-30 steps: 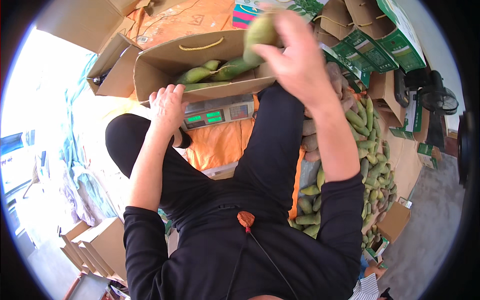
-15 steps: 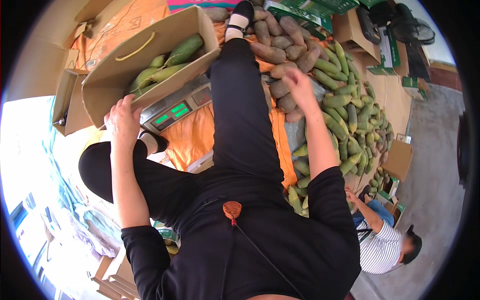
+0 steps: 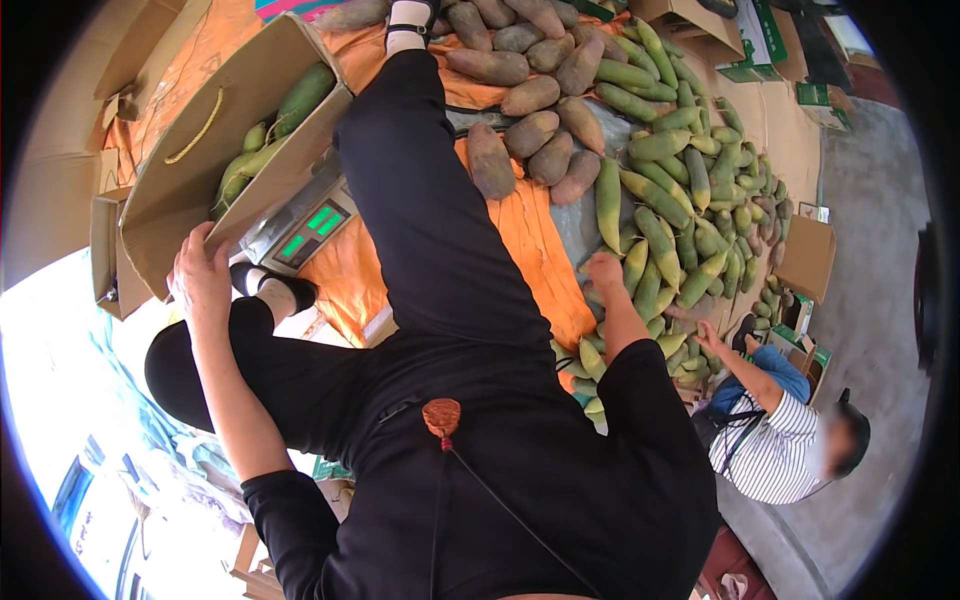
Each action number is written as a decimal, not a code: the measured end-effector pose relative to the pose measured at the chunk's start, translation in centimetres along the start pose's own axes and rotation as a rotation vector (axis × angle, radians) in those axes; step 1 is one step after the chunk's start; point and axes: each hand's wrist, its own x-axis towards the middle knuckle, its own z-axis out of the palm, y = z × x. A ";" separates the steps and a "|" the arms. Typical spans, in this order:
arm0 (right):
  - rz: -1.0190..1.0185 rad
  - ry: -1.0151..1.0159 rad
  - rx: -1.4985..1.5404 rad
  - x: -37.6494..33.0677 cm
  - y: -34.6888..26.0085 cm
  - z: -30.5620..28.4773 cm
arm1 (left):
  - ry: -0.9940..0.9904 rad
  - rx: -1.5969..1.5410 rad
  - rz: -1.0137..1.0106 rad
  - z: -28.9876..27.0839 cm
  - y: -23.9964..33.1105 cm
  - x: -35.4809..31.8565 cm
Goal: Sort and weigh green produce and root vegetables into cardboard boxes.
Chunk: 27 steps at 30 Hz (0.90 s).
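My left hand [image 3: 203,278] is at the lower edge of an open cardboard box [image 3: 150,215], fingers bent against its wall. Several green radishes [image 3: 303,100] lie inside the box, which rests on a digital scale [image 3: 290,245] with green-lit displays. On my right side, my right hand [image 3: 605,278] is low over the pile of green radishes, next to the tip of a long green radish [image 3: 608,205]. Its fingers are bent and partly hidden, so a grip is not visible. Beyond my knee lie several reddish-brown radishes [image 3: 530,133], one [image 3: 490,162] apart from the others.
My outstretched leg [image 3: 430,190] lies between the scale and the radishes. Orange sheeting [image 3: 530,260] covers the ground there. At right, a person in a striped shirt [image 3: 765,450] reaches toward the pile. Cardboard boxes [image 3: 805,258] stand around its far side.
My right hand has come back toward me from the reddish-brown radishes to the green ones. My left hand stays at the box edge. The whole view has shifted.
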 end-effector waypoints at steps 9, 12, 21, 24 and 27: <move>-0.080 0.271 -0.148 -0.2 -2.7 -2.1 | 0.015 0.011 -0.008 0.0 -0.7 -0.5; -0.095 0.218 -0.070 0.5 -2.5 -1.7 | 0.022 -0.012 -0.010 0.4 -0.6 -0.3; 0.268 -0.067 0.549 1.5 -5.2 0.6 | 0.032 0.032 -0.033 -0.5 1.1 -0.2; 0.340 -0.016 0.745 -0.1 -9.3 2.3 | 0.029 0.042 -0.049 -0.7 0.7 -0.5; 0.330 0.102 0.769 -0.5 -9.7 3.9 | 0.033 0.046 -0.037 -0.7 0.5 -0.5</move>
